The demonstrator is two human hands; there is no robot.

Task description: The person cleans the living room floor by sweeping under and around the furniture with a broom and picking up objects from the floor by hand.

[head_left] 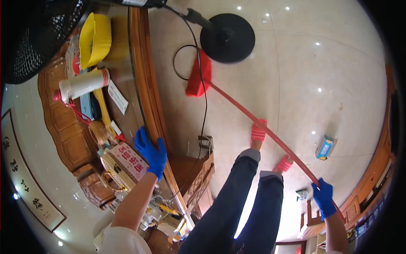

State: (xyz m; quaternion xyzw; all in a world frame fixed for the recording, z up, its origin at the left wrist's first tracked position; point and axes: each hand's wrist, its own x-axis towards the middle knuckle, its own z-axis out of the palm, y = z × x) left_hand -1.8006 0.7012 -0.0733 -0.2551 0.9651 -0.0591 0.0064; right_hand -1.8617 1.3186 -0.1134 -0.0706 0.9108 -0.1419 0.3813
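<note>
A red broom (198, 77) stretches across the tiled floor, its bristle head lying beside the round black fan base (227, 38). My right hand (323, 198), in a blue glove, is closed around the upper part of its long handle. At the wooden cabinet edge, my left hand (151, 153), also gloved in blue, rests with fingers spread and holds nothing. Close by it is a box with red lettering (127, 161). A black cable (206, 101) runs down over the broom head and along the cabinet side.
On the cabinet top are a yellow basket (96, 40), a white thermos (84, 86) and a white card (117, 97). A blue tissue box (325, 147) sits on the floor at right. A wall socket (205, 143) is near the cabinet; a black fan guard (38, 42) fills the upper left.
</note>
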